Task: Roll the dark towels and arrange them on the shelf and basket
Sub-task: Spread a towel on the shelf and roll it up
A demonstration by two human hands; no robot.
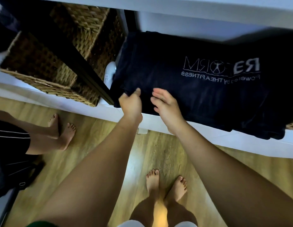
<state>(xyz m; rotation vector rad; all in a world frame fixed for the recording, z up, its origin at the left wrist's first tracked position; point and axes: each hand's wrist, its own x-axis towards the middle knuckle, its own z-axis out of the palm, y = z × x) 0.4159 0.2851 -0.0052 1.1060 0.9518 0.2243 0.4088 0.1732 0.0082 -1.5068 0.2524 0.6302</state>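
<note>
The left hand pinches the near left corner of the dark towel lying flat on the white shelf. The right hand hovers beside it, fingers straight and loosely spread.

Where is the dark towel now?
Head view, right side: the towel lies flat on the white shelf, right of the basket, left hand pinching its near edge.

Single head view, looking steeply down; close over shelf, floor below
</note>
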